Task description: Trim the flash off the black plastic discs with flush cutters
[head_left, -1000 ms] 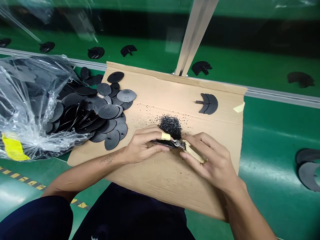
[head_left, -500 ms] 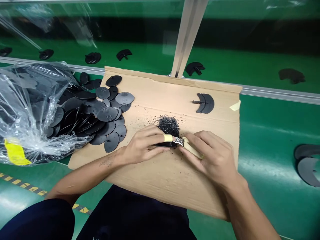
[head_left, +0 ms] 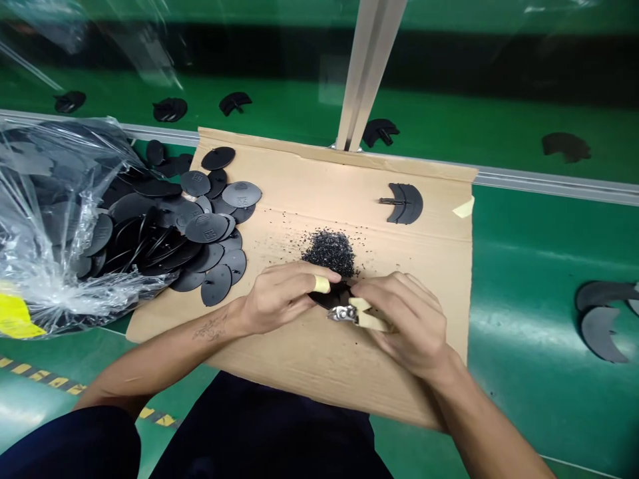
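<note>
My left hand (head_left: 279, 296), a yellow guard on its fingertip, pinches a flat black plastic disc (head_left: 333, 297) over a sheet of cardboard (head_left: 319, 359). My right hand (head_left: 407, 319) is closed round a small cutter with a pale handle (head_left: 360, 319); its metal tip sits at the disc's near edge. Just beyond both hands lies a heap of black plastic shavings (head_left: 329, 251). One black trimmed piece (head_left: 405, 203) rests on the cardboard at the back right.
A pile of black discs (head_left: 210, 226) spills from a clear plastic bag (head_left: 54, 219) at the left. Behind the cardboard runs a green conveyor belt (head_left: 474, 133) carrying scattered black pieces. More black pieces (head_left: 602, 316) lie at the right. A metal post (head_left: 367, 66) stands behind.
My right hand and the cutter have shifted down and left, under the disc's near edge. The left hand has turned the disc a little. The belt pieces have drifted left.
</note>
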`<state>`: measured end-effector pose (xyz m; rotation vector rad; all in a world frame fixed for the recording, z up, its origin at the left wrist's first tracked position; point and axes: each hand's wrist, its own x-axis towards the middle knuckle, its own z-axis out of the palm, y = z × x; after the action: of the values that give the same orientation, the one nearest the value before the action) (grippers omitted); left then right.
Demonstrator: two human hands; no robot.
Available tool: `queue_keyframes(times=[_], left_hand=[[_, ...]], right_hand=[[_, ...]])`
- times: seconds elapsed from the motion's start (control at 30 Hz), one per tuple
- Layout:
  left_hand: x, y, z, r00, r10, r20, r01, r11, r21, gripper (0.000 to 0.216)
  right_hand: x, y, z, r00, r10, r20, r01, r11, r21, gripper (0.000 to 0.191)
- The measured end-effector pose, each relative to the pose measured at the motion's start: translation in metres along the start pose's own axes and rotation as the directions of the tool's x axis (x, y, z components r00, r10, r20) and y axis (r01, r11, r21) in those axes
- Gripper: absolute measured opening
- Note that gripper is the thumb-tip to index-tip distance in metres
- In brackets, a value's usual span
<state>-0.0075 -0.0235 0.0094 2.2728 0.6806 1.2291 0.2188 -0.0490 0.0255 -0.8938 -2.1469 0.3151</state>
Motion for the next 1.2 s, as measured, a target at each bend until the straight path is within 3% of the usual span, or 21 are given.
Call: queue_keyframes(times=[0.07,0.17,0.27,0.37,0.5,0.7,0.93,1.07,1.2], left_hand=[[-0.001,-0.002,0.000,0.997,0.023,0.078,-0.036,0.985,0.171,0.022],[-0.002,-0.005,-0.001,0.990,-0.002,0.141,-0.034,0.966,0.257,0.031],[-0.002,-0.008,-0.002,0.992,-0.063,0.105,0.050,0.991,0.128,0.033],[0.000,-0.008,-0.002,0.983,-0.173,0.055,0.175,0.984,-0.041,0.033],[0.002,-0.005,-0.003,0.968,-0.242,0.070,0.250,0.955,-0.159,0.027],[0.001,-0.003,-0.002,0.968,-0.235,0.093,0.248,0.952,-0.181,0.025],[-0.003,-0.004,0.001,0.984,-0.169,0.052,0.176,0.965,-0.197,0.026],[-0.002,-0.002,-0.003,0.979,-0.161,0.128,0.185,0.961,-0.206,0.026],[0.004,0.000,-0.006,0.964,-0.197,0.178,0.225,0.962,-0.152,0.022]], right_hand=[[-0.002,-0.004,0.000,0.996,-0.084,0.018,0.085,0.988,-0.130,0.016],[-0.002,-0.005,-0.005,0.996,-0.071,0.051,0.071,0.997,0.012,0.017],[0.001,0.000,-0.011,0.998,0.057,0.031,-0.062,0.978,0.197,0.023],[0.002,0.011,-0.016,0.990,0.142,0.016,-0.143,0.989,0.023,0.024],[0.001,0.020,-0.015,0.986,0.129,0.103,-0.113,0.982,-0.153,0.022],[-0.001,0.020,-0.011,0.990,0.074,0.122,-0.053,0.984,-0.168,0.021],[0.000,0.014,-0.016,0.990,0.038,0.133,0.010,0.940,-0.341,0.015],[0.000,0.007,-0.017,0.996,-0.016,0.084,0.051,0.901,-0.432,0.014],[0.000,0.009,-0.016,0.996,0.052,0.076,-0.024,0.946,-0.323,0.017]])
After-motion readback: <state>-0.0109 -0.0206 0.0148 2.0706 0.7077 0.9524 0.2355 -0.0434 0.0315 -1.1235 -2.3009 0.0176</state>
